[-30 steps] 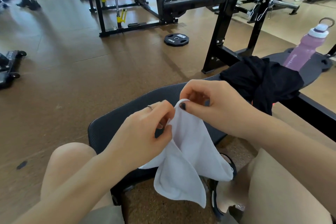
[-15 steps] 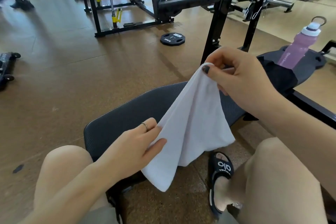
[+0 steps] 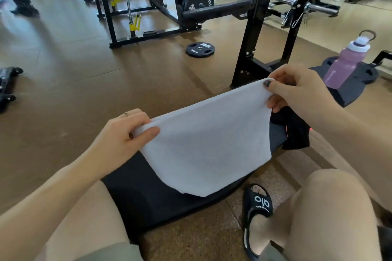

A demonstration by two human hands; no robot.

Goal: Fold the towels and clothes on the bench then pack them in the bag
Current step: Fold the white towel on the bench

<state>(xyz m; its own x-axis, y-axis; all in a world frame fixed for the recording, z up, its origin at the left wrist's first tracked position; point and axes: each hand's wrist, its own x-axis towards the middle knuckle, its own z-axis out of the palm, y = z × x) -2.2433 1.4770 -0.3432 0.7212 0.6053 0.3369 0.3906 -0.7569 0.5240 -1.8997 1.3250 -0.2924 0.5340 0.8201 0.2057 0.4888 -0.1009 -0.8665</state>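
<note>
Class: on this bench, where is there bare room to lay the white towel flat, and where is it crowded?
Bare bench pad lies under the towel, between the left hand and the black clothes. The far end is crowded: the clothes are bunched below the right hand, with the bottle beyond.

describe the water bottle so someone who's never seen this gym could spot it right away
Start at the black bench the person sits astride, then look to its far right end beyond the right hand. There the water bottle stands upright on a black pad. It is the only pale purple thing around, with a white cap and a loop handle on top.
</note>
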